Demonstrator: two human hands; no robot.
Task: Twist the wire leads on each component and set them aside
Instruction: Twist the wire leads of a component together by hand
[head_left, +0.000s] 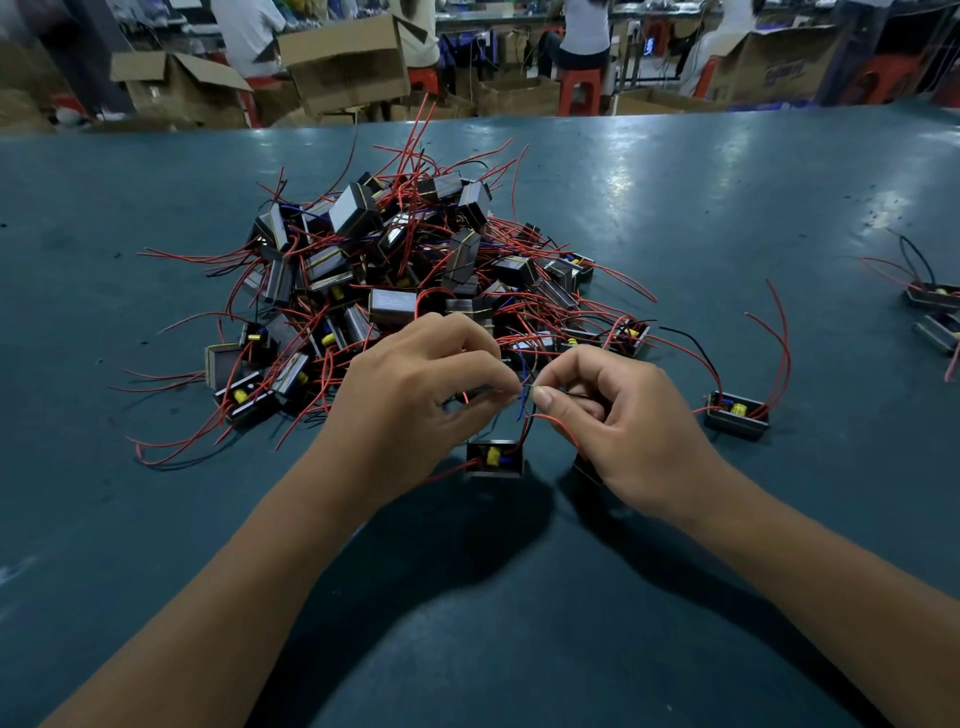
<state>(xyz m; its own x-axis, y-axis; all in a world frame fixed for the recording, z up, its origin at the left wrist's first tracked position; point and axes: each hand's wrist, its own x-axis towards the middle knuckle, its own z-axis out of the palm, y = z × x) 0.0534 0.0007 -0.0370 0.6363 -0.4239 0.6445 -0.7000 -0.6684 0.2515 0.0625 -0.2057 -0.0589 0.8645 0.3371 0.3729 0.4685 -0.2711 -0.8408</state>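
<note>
Component (494, 458), a small black block with a yellow part on top, rests on the dark green surface (727, 171) at lower centre of the frame, just below the two hands. Its wire leads (525, 396), red, blue and black, rise from it to the point where the hands meet. Left hand (415, 387): fingers curled, thumb and forefinger pinching the leads. Right hand (618, 415): fingers curled, thumb tip pressed against the forefinger on the same leads, a red lead looping beneath it. Both forearms enter from the bottom corners of the frame and converge. Pile of components (405, 275) with tangled red leads lies just above the hands at centre. One separate component (736, 414) sits right of the right hand; more components (935, 306) lie at the right edge. Cardboard boxes (343, 62) stand beyond the surface; print on one box at upper right is too blurred to read.
</note>
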